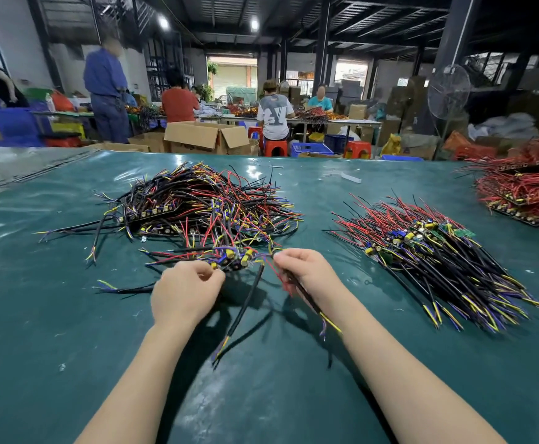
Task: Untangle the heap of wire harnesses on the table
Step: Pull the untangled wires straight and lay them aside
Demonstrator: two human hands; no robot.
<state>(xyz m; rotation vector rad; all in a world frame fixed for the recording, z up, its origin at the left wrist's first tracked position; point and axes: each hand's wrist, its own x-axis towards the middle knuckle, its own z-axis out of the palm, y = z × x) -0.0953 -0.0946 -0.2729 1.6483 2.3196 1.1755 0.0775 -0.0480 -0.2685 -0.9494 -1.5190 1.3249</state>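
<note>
A tangled heap of wire harnesses [204,206], black, red, yellow and blue with small circuit boards, lies mid-left on the green table [69,331]. At its near edge my left hand [186,293] pinches a small cluster of harnesses [233,257] with yellow capacitors. My right hand [303,270] grips a black cable [310,302] whose stripped yellow and blue ends trail toward me under my wrist. Another black cable [245,306] hangs from the cluster between my hands.
A sorted pile of harnesses [431,254] lies aligned at the right. A red-wired pile [524,193] sits at the far right edge. A loose cable [124,288] lies left of my left hand. Beyond the table, people work among cardboard boxes and stools.
</note>
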